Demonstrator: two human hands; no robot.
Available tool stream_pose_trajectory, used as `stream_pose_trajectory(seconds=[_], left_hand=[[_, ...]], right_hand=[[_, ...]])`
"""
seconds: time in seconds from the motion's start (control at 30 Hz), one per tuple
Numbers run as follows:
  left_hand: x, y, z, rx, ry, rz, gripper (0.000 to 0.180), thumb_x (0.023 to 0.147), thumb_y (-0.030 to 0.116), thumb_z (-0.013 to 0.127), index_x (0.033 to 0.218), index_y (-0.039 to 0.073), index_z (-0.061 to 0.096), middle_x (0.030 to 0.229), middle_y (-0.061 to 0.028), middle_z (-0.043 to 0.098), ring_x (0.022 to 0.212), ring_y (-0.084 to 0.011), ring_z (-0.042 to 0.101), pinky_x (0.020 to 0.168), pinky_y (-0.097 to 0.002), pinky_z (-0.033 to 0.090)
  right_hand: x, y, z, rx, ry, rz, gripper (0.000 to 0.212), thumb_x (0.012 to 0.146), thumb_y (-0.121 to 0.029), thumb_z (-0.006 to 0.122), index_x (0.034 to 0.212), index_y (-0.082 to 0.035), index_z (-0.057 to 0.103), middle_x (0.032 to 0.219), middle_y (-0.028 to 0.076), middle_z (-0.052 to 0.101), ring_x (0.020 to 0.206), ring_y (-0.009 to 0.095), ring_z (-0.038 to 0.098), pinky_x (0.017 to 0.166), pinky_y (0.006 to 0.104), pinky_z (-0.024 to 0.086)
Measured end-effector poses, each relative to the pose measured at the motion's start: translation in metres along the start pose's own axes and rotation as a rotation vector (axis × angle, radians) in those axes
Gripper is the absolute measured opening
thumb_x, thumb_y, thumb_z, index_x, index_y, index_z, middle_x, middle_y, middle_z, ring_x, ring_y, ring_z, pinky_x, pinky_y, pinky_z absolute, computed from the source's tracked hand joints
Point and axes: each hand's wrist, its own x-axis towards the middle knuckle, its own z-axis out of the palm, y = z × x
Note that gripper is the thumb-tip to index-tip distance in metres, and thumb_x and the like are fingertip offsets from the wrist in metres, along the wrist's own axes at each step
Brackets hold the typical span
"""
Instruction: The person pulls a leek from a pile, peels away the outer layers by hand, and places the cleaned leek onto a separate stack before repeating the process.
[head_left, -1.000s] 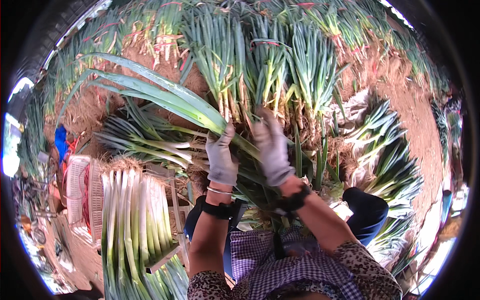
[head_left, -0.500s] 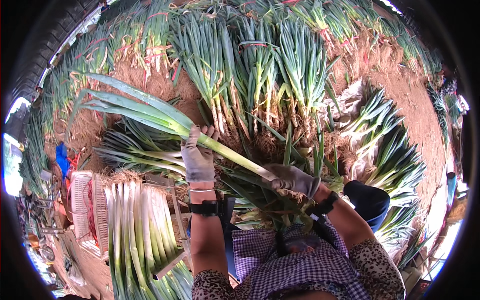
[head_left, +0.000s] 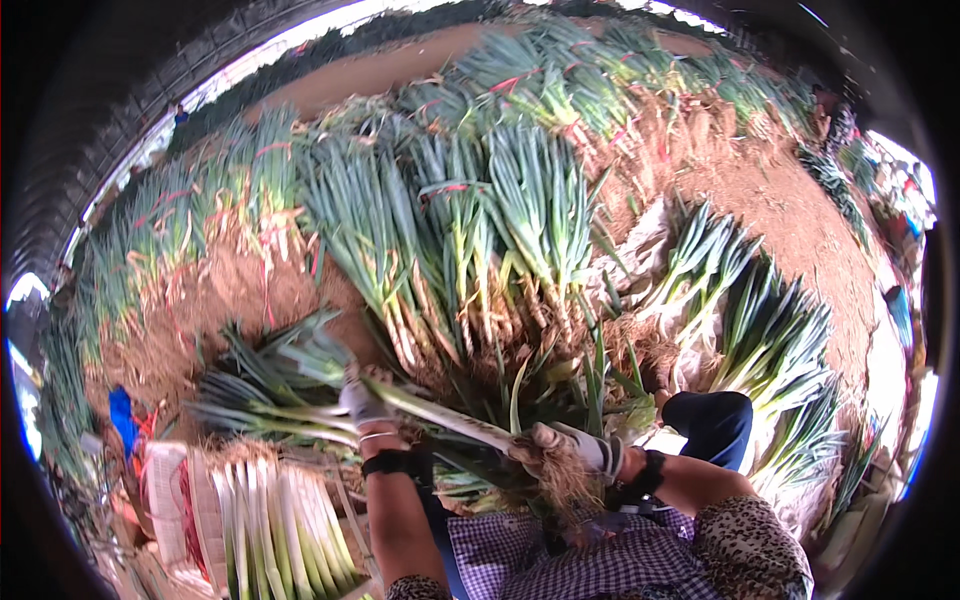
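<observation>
I hold one long green onion (head_left: 440, 415) across my lap, its green leaves pointing left and its white stalk running right. My left hand (head_left: 362, 403), in a pale glove, grips the stalk where the leaves begin. My right hand (head_left: 575, 450), also gloved, is closed on the root end, where a tuft of brown roots (head_left: 570, 490) hangs down. Just left of my left forearm lies a flat row of cleaned white-and-green onions (head_left: 275, 520) on a rack.
Tied bundles of green onions (head_left: 470, 250) lie on reddish soil ahead and stretch to the left and right. More loose onions (head_left: 760, 340) are piled at my right beside my dark-trousered knee (head_left: 712, 425). A white crate (head_left: 165, 500) and a blue object (head_left: 120, 415) sit at far left.
Both hands have come down and toward me with the onion. Its leaves have swung lower and to the left, and my right hand has slid to the root end.
</observation>
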Motion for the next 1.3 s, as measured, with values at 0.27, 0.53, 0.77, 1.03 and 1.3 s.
stream_pose_trajectory(seconds=[0.27,0.53,0.77,1.03,1.3], left_hand=[[0.002,0.074,-0.001,0.183,0.397,0.320,0.054,0.081,0.040,0.065,0.118,0.002,0.053,0.108,-0.0126,0.056,0.089,-0.0270,0.055,0.073,-0.0397,0.048],[-0.003,0.009,0.004,-0.284,-0.337,0.223,0.020,0.092,0.027,0.054,0.091,0.008,0.057,0.088,-0.0056,0.061,0.089,-0.0213,0.059,0.086,-0.0341,0.048],[-0.026,-0.020,0.013,-0.133,-0.557,0.051,0.023,0.092,0.022,0.051,0.106,0.003,0.054,0.098,-0.0089,0.060,0.093,-0.0201,0.056,0.090,-0.0348,0.042],[-0.041,0.029,0.009,-0.331,-0.560,0.195,0.012,0.089,0.012,0.053,0.094,0.001,0.056,0.091,-0.0096,0.062,0.105,-0.0293,0.057,0.104,-0.0540,0.033],[-0.030,0.038,-0.012,-0.322,-0.505,0.223,0.012,0.089,0.014,0.054,0.093,0.003,0.055,0.089,-0.0075,0.060,0.101,-0.0267,0.058,0.102,-0.0533,0.035]], right_hand=[[-0.100,0.007,-0.080,0.117,0.305,0.073,0.047,0.089,-0.038,0.054,0.122,-0.003,0.053,0.115,0.013,0.059,0.100,0.024,0.059,0.090,0.0336,0.045],[0.056,-0.088,0.016,-0.618,0.536,-0.570,0.037,0.085,-0.024,0.060,0.117,-0.005,0.055,0.104,0.017,0.058,0.098,0.030,0.057,0.086,0.0360,0.045],[0.185,-0.071,0.077,-0.781,0.608,-0.704,0.038,0.084,-0.022,0.060,0.118,-0.005,0.053,0.126,0.020,0.046,0.116,0.034,0.046,0.096,0.0405,0.039],[0.083,0.022,-0.125,-1.186,1.180,-0.087,0.027,0.084,-0.017,0.060,0.108,-0.004,0.058,0.102,0.018,0.060,0.093,0.032,0.057,0.081,0.0408,0.047],[0.083,-0.041,-0.014,-0.963,0.638,-0.519,0.030,0.070,-0.012,0.073,0.096,-0.004,0.060,0.108,0.013,0.056,0.098,0.032,0.054,0.088,0.0381,0.044]])
